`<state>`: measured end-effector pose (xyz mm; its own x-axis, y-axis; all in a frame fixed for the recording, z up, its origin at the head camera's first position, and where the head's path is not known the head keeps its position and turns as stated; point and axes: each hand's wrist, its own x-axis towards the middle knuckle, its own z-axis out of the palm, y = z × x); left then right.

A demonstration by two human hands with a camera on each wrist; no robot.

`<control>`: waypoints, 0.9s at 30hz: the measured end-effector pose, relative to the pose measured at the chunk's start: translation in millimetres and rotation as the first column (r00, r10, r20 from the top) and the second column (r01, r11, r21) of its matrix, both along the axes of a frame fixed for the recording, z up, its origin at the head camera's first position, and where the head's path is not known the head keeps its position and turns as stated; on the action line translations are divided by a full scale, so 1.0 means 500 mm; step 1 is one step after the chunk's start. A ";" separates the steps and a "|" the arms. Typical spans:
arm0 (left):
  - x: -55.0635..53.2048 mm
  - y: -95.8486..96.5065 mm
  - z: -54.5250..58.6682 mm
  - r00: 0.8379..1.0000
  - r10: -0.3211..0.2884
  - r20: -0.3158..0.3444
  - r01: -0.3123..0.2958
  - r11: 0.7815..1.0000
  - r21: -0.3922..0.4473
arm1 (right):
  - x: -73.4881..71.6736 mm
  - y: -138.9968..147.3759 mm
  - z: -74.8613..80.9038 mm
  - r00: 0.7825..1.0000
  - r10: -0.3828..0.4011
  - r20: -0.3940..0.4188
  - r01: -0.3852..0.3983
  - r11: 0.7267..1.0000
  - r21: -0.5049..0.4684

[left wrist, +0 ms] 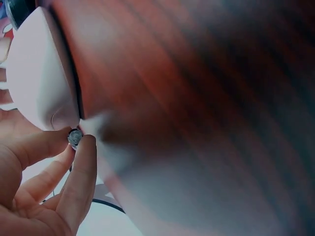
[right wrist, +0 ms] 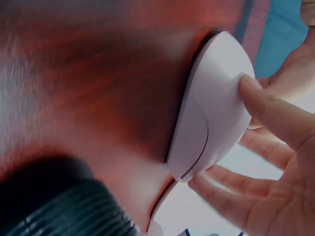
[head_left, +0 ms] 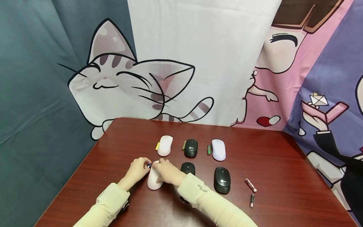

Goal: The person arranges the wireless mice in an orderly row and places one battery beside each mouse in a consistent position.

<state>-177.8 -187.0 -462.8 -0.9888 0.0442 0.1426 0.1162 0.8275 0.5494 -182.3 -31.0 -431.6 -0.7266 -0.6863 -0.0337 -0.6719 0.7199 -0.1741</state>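
Note:
My left hand (head_left: 138, 170) pinches a small battery (head_left: 149, 165) between thumb and fingertips, just left of a pale pink computer mouse (head_left: 154, 181). In the left wrist view the round metal end of the battery (left wrist: 75, 138) faces the camera, close by the front of the mouse (left wrist: 42, 73). My right hand (head_left: 169, 172) holds that mouse on the table, thumb on one side and fingers on the other. The right wrist view shows its smooth curved shell (right wrist: 219, 105) under the thumb.
Behind stand a white mouse (head_left: 165, 146) with a yellow battery (head_left: 157, 146), a black mouse (head_left: 191, 148) with a battery (head_left: 184, 145), and a pale mouse (head_left: 218, 150) with a green battery (head_left: 209, 149). Rightward are two black mice (head_left: 222, 180) and two loose batteries (head_left: 250, 185).

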 end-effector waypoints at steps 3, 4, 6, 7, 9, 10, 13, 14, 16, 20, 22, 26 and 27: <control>0.000 0.005 -0.005 1.000 -0.007 0.006 0.007 1.000 0.004 | -0.001 0.000 -0.002 1.000 0.005 -0.004 -0.005 1.000 0.011; 0.000 0.006 -0.006 1.000 -0.007 0.007 0.006 1.000 0.004 | -0.002 -0.001 -0.003 1.000 0.007 -0.002 -0.007 1.000 0.011; 0.001 0.005 -0.008 1.000 -0.004 0.003 0.004 1.000 0.002 | -0.003 -0.001 -0.002 1.000 0.015 0.008 -0.015 1.000 0.000; 0.001 0.005 -0.008 1.000 -0.001 0.004 0.001 1.000 0.004 | -0.004 -0.002 -0.002 1.000 0.019 0.008 -0.019 1.000 -0.004; 0.001 0.004 -0.007 1.000 0.001 0.006 -0.001 1.000 0.005 | -0.006 -0.003 -0.002 1.000 0.021 0.012 -0.021 1.000 -0.011; 0.000 0.004 -0.007 1.000 -0.001 0.005 0.001 1.000 0.002 | -0.008 -0.003 -0.002 1.000 0.020 0.014 -0.020 1.000 -0.013; -0.002 0.005 -0.008 1.000 -0.008 -0.002 0.008 1.000 -0.013 | -0.013 -0.004 -0.002 1.000 0.018 0.018 -0.018 1.000 -0.012; -0.002 0.006 -0.007 1.000 -0.013 -0.006 0.013 1.000 -0.017 | -0.014 -0.004 -0.002 1.000 0.015 0.024 -0.015 1.000 -0.014; -0.002 0.008 -0.007 1.000 -0.018 -0.016 0.018 0.999 -0.028 | -0.016 -0.004 -0.001 0.999 0.012 0.030 -0.011 1.000 -0.016; 0.001 0.011 -0.003 0.999 -0.029 -0.020 0.028 0.999 -0.039 | -0.017 -0.004 -0.001 0.999 0.005 0.042 -0.004 1.000 -0.026; 0.004 0.011 -0.002 1.000 -0.028 -0.012 0.028 0.999 -0.045 | -0.017 -0.004 -0.002 0.999 0.003 0.045 -0.002 1.000 -0.028; 0.011 0.009 0.004 0.999 -0.036 0.013 0.036 0.997 -0.061 | -0.015 -0.004 -0.003 0.999 -0.004 0.051 0.005 1.000 -0.021; 0.012 0.009 0.005 0.999 -0.037 0.018 0.038 0.997 -0.062 | -0.014 -0.004 -0.002 0.999 -0.005 0.050 0.006 1.000 -0.019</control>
